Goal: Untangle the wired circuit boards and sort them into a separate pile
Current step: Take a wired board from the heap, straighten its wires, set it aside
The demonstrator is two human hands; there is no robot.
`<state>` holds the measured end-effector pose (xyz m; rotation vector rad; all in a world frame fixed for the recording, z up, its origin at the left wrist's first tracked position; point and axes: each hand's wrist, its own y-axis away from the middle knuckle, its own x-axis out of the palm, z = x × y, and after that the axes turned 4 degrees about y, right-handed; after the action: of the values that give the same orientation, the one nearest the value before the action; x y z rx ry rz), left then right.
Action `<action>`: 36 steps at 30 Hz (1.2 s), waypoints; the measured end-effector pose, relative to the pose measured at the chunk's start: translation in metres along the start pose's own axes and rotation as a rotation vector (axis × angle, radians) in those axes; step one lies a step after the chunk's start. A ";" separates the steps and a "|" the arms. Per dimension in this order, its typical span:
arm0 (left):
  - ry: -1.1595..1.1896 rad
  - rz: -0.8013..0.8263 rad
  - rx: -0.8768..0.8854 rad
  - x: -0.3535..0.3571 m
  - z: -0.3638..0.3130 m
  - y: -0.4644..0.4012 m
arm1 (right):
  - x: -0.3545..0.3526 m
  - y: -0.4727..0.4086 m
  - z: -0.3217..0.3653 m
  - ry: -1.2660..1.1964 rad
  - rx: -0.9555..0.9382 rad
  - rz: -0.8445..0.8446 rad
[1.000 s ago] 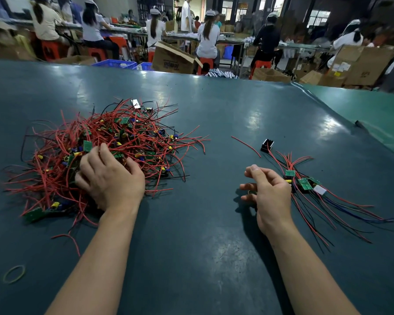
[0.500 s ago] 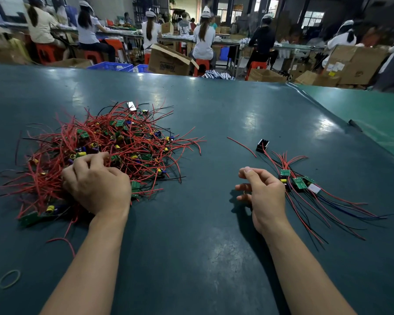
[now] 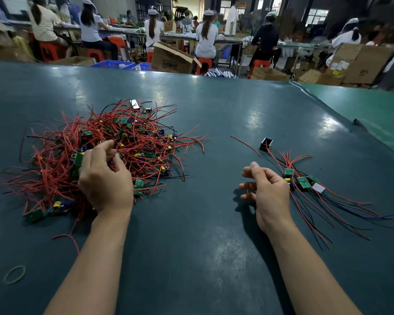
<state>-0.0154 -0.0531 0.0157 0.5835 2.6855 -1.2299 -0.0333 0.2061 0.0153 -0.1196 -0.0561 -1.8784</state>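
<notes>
A tangled heap of small green circuit boards with red and black wires (image 3: 114,142) lies on the left of the dark teal table (image 3: 214,123). My left hand (image 3: 105,178) sits on the near side of the heap. Its thumb and curled fingers pinch red wires there, and a green board (image 3: 77,161) stands against its left side. To the right lies a small sorted pile of wired boards (image 3: 303,181), their wires fanned toward the lower right. My right hand (image 3: 266,192) hovers just left of that pile with loosely curled fingers that hold nothing.
A black finned part (image 3: 266,144) and a loose red wire (image 3: 245,144) lie beyond the sorted pile. A yellow rubber band (image 3: 14,274) lies at the near left. A lighter green table (image 3: 362,105) adjoins on the right. Seated workers and cardboard boxes fill the background.
My left hand has turned from lying flat on the heap to pinching wires, with its thumb raised. My right hand has stayed beside the sorted pile.
</notes>
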 end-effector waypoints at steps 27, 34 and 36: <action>0.239 -0.006 0.502 0.006 -0.028 0.016 | 0.000 0.006 0.005 0.022 0.025 0.132; 0.562 0.381 0.861 0.016 -0.057 0.053 | 0.010 0.020 0.010 -0.232 0.226 0.736; 0.594 0.491 0.928 0.016 -0.058 0.057 | 0.010 0.021 0.009 -0.281 0.208 0.725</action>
<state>-0.0051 0.0293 0.0095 1.8138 1.8897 -2.3421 -0.0161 0.1913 0.0251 -0.2258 -0.3531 -1.1141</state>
